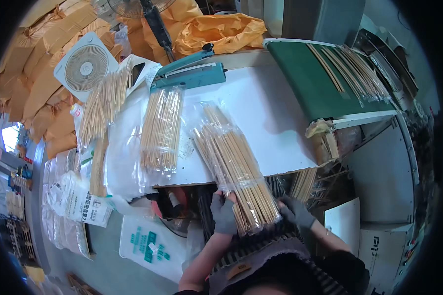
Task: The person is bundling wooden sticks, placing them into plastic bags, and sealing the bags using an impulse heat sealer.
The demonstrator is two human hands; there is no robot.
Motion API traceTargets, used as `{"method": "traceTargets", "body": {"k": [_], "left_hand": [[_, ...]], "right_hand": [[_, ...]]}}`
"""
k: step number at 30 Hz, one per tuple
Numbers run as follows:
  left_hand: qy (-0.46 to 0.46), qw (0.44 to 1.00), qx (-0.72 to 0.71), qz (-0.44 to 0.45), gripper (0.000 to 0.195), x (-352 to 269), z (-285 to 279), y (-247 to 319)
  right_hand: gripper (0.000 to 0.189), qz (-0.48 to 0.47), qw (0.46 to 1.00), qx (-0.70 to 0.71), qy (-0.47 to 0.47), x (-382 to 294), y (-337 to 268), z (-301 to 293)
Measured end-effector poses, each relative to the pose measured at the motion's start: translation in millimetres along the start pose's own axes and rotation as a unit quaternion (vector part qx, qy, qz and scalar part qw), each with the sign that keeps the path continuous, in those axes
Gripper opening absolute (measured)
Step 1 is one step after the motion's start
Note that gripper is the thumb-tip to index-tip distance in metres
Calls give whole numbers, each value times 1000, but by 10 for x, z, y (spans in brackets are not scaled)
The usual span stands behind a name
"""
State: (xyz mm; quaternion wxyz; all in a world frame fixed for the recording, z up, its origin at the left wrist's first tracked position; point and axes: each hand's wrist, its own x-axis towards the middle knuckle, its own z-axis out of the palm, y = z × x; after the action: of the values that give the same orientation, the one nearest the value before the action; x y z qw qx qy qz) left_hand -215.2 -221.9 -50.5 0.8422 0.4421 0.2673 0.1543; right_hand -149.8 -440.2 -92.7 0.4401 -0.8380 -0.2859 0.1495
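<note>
A clear plastic bag of thin wooden sticks [240, 162] slants from the white tabletop [277, 147] over its front edge toward my body. My left hand [223, 214], in a grey glove with bare fingertips, grips the bag's lower left side. At its lower right side, my right hand [297, 213] in a matching glove holds the edge, its fingertips partly hidden. A second bagged bundle of sticks [161, 129] lies on the table to the left. Beyond that bundle sits a teal hand impulse sealer [190, 75] with its arm raised.
Loose sticks [105, 103] are heaped at the table's left, beside a white box fan [85, 68]. On the right, a green conveyor belt [295, 73] carries more sticks [361, 73]. Orange sacks [221, 31] stand behind. A white printed sack [133, 254] lies below left.
</note>
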Motion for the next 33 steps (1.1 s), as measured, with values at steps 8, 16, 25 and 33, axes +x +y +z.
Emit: {"method": "traceTargets", "body": {"k": [8, 16, 25, 33], "left_hand": [[-4, 999, 7, 40, 25, 101, -230, -191], [145, 726, 609, 283, 36, 533, -624, 396], [101, 723, 554, 400, 20, 950, -462, 177], [-58, 759, 513, 397, 13, -282, -646, 9]], "right_hand": [[47, -50, 956, 269, 104, 212, -386, 684], [31, -28, 997, -70, -19, 885, -620, 228], [24, -208, 958, -76, 182, 1573, -931, 517], [20, -160, 984, 49, -65, 286, -810, 485]]}}
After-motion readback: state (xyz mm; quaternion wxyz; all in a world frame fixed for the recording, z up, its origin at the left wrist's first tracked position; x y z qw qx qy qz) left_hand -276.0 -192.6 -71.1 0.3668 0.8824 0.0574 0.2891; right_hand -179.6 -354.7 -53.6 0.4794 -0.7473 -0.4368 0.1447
